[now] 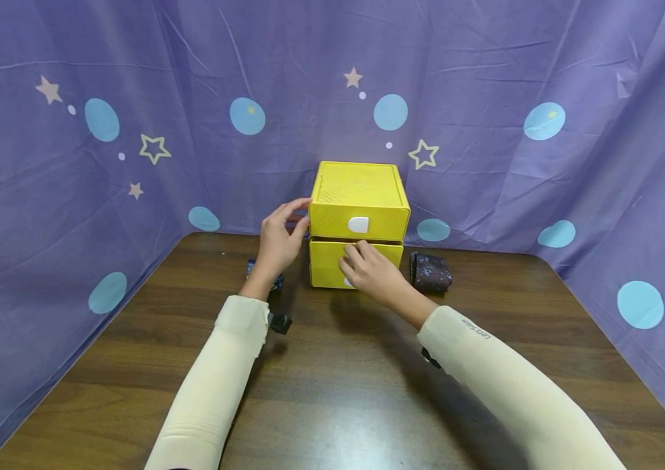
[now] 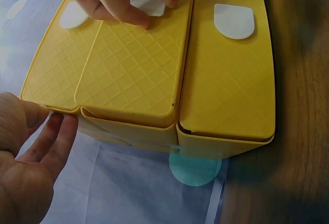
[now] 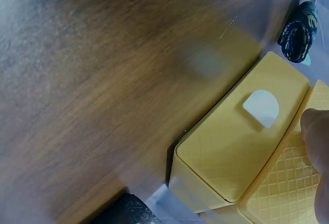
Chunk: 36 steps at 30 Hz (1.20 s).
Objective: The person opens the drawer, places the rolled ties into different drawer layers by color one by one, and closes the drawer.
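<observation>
A yellow plastic drawer unit [image 1: 358, 186] with three drawers stands at the back of the table. My right hand [image 1: 370, 267] is at its front; in the left wrist view, the fingers and thumb pinch the white tab handle [image 2: 149, 2] of the middle drawer [image 2: 128, 70]. That drawer's front sits slightly proud of the others. Fairly straight fingers of my left hand [image 1: 279, 238] rest against the unit's upper left side, with the thumb close to the front edge of the top drawer [image 2: 56, 70]. The bottom drawer [image 3: 231, 142] looks closed.
A dark rolled cloth with a small pattern [image 1: 431, 273] lies right of the unit. Left of it is a blue patterned roll [image 3: 298, 36], partly hidden by my left wrist in the head view. A purple curtain [image 1: 309, 59] hangs behind the brown wooden table [image 1: 332, 378].
</observation>
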### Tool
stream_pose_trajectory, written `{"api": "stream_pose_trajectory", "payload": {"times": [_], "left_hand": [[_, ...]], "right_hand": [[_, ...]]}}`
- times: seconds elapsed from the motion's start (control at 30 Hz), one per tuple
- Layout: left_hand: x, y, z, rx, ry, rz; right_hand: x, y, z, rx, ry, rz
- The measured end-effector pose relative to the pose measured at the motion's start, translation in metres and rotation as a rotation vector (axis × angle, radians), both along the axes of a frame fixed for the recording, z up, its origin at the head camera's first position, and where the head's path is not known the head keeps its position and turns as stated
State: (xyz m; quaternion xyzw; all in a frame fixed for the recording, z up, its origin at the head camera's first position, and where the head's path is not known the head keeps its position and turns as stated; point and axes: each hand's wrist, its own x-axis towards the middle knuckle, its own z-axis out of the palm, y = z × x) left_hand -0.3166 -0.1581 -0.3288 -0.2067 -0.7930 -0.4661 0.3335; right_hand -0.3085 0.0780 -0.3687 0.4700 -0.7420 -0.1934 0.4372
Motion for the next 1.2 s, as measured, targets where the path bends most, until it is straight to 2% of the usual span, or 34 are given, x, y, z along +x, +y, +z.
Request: {"api": "stream_pose_trajectory", "payload": {"times": [0.27,0.53,0.87,1.2], "left_hand": [[0.0,0.0,0.0,0.001,-0.006,-0.002],[0.002,0.0,0.0,-0.002,-0.005,0.0],[0.001,0.0,0.0,-0.005,0.0,0.008],[0.002,0.0,0.0,-0.001,-0.009,0.002]], "right_hand": [[0.008,0.001,0.002,0.006,0.001,0.014],[0.01,0.002,0.001,-0.03,0.031,0.078],[0.018,0.003,0.002,0.004,0.016,0.045],[0.021,0.003,0.0,-0.028,0.043,0.092]]}}
